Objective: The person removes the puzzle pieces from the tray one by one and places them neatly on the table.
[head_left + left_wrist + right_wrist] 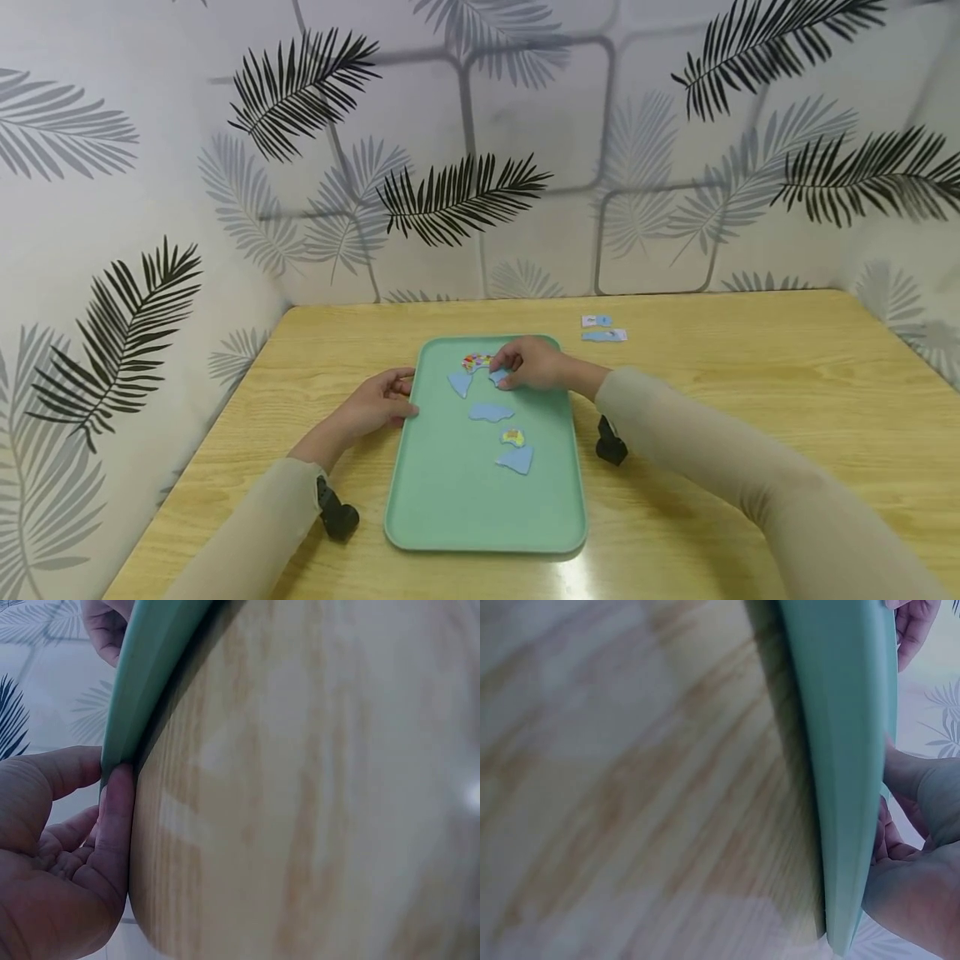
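Seen from my head, my left grip (pixel 378 401) pinched the left rim of the green tray (pixel 450 492) on the wooden desk (pixel 750 375), while my right grip (pixel 534 363), reaching over the tray's far right part, held a small blue piece (pixel 498 377) between thumb and fingers. Just left of that piece, on the tray, lay a multicoloured piece (pixel 476 362) and a wedge-shaped blue piece (pixel 461 383); nearer to me lay a wide blue piece (pixel 491 412), a yellow patterned piece (pixel 513 437) and, just below it, a pointed blue piece (pixel 517 459). Two pale blue-and-white strips (pixel 603 335) rested on the desk beyond the tray's far right corner, before a leaf-patterned wall (pixel 525 125). At my left wrist, the view showed my thumb and fingers on opposite sides of the tray's edge, with part of my right grip visible beyond it. At my right wrist, the tray's green side screened my fingertips and whatever they held; a part of my left grip appeared at the top, across the tray.
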Available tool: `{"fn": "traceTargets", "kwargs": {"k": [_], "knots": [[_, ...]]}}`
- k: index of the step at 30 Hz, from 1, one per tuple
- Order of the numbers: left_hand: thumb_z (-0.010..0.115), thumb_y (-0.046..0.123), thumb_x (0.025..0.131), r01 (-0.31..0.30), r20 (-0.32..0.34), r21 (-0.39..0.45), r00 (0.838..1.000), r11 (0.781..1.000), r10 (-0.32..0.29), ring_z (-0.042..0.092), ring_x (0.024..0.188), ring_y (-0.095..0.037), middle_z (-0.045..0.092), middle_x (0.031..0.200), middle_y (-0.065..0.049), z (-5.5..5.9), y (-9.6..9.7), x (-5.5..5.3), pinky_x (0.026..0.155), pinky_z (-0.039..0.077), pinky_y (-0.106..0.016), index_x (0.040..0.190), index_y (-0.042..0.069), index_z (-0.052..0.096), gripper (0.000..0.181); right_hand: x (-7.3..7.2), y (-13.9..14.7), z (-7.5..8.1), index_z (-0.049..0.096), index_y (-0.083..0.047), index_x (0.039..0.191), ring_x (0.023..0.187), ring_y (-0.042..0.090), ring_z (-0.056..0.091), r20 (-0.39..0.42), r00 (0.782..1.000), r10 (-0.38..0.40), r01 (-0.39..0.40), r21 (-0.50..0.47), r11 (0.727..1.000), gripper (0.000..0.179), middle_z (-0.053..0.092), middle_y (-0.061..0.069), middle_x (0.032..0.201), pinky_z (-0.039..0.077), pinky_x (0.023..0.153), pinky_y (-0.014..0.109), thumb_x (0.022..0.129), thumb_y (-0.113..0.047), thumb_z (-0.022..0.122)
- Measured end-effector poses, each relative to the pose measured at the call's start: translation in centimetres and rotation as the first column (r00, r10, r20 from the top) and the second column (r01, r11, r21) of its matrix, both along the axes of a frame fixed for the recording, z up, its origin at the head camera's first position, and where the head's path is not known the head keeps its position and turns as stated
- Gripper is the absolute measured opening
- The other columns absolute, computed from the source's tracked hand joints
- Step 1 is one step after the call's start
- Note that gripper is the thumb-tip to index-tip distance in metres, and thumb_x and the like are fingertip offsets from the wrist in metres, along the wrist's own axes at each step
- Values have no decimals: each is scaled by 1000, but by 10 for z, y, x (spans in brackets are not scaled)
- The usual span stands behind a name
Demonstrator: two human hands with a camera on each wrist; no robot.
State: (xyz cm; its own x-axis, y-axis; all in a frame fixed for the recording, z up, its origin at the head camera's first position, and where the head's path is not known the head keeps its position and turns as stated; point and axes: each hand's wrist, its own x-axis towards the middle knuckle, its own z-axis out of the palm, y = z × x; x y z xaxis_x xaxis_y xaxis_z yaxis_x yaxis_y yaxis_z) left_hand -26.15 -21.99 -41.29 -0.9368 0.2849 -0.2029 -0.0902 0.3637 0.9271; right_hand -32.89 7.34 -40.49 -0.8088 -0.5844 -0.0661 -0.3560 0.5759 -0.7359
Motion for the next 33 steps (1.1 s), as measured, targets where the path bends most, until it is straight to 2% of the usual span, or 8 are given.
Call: {"fn": "traceTargets", "kwargs": {"k": [17,24,33], "knots": [[65,1,90,-2,1,-9,1000,1000,2,54,96,-22,48,119,-18,-1,-1,-2,79,53,-35,148,0,33,66,3,11,5,72,-8,109,96,19,56,-5,999,-38,37,-45,998,24,64,4,106,48,86,34,85,-9,75],[65,1,90,3,-5,-9,1000,1000,-3,55,95,-22,49,117,-18,-1,-1,-3,79,54,-35,147,-1,34,65,8,21,9,71,-6,110,92,20,54,-7,998,-58,57,-81,995,25,63,6,101,47,80,32,86,-10,75],[65,0,89,-3,2,-16,1000,1000,3,54,95,-22,49,116,-17,0,0,-2,80,54,-35,147,-1,35,65,12,42,14,70,-5,112,90,22,53,-2,994,-109,108,-127,986,27,62,9,103,47,73,31,86,-11,75]]}}
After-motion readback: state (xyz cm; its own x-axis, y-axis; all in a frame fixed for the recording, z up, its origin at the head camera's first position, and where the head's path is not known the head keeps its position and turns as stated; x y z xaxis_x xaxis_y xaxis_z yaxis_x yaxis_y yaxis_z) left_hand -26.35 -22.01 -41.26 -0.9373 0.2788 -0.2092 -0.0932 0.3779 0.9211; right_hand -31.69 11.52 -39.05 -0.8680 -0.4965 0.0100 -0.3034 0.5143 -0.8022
